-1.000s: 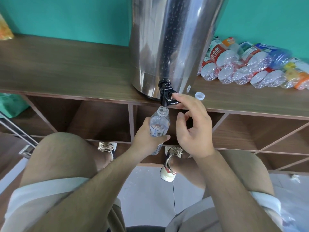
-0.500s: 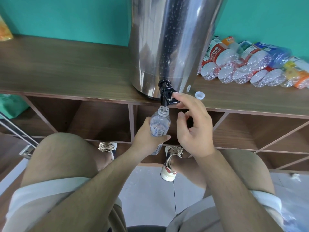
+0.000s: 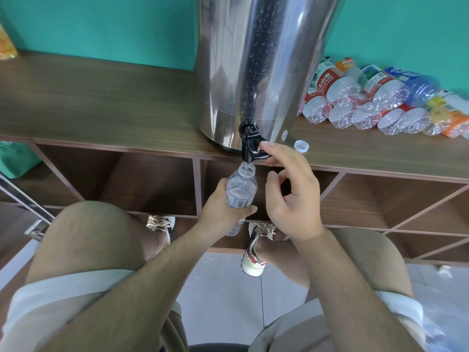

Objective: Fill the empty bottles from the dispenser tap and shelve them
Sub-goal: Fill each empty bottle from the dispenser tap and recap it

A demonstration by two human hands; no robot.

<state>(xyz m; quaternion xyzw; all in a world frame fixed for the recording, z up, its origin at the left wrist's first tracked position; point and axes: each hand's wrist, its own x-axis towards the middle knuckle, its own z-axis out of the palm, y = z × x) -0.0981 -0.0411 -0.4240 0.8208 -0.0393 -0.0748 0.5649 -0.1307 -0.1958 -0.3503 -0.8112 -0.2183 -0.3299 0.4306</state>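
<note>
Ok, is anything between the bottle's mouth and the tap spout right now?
Nothing visible. The left hand holds the bottle with its open mouth right beneath the tap; the cap lies on the counter. The right hand grips the tap from the side, clear of the mouth.

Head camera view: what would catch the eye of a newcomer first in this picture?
The tall stainless steel dispenser stands at top centre on the wooden shelf top, its black tap at the front edge. Right under the tap, the left hand grips a clear plastic bottle, mouth open, while the right hand pinches the tap. To the right, a pile of empty bottles lies against the teal wall.
</note>
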